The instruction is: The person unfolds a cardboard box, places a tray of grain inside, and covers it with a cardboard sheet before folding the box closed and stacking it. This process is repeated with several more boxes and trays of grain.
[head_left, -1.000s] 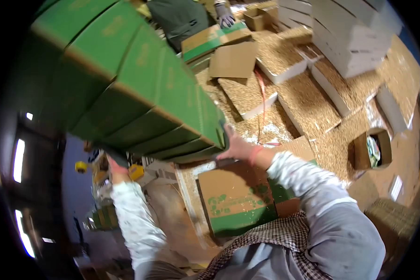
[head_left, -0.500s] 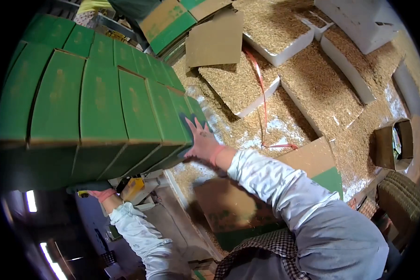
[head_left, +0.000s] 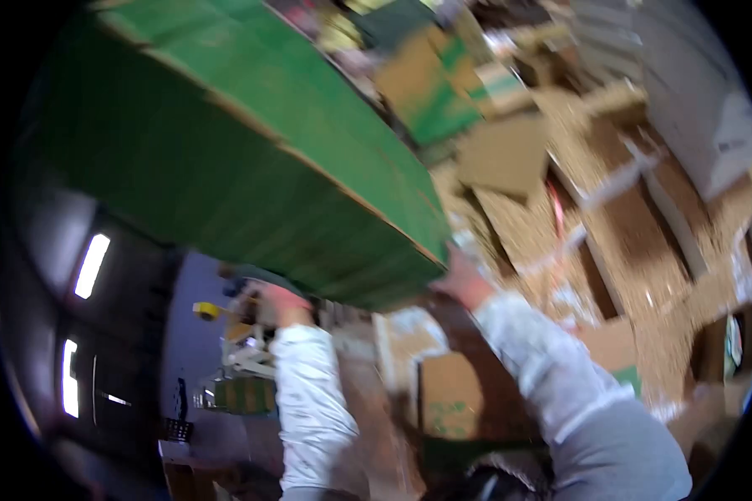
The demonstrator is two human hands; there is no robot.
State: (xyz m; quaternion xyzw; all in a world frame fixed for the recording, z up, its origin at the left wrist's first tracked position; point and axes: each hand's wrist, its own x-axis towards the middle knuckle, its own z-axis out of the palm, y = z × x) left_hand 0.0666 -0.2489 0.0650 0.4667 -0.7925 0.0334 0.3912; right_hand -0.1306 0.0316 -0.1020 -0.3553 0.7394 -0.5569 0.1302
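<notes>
A long row of green cardboard boxes [head_left: 309, 159] with brown edges fills the upper left, tilted and close to the camera. My right hand [head_left: 464, 282] grips its near right corner, thumb up by the top edge. Against the lower side, farther left, my left hand [head_left: 276, 302] holds the row from below. Its fingers are mostly hidden, and motion blurs both hands. White sleeves cover both forearms.
White trays [head_left: 597, 192] of brown husks lie at right, crossed by a red strap [head_left: 556, 209]. A cardboard sheet [head_left: 503, 157] lies above them. An open carton [head_left: 731, 346] stands far right. Part of another person [head_left: 338, 33] shows at the top.
The green row looks larger and more tilted, showing more of its lower side. My hands are closer together in view. The right hand's spread fingers have shifted to the corner. The camera has turned.
</notes>
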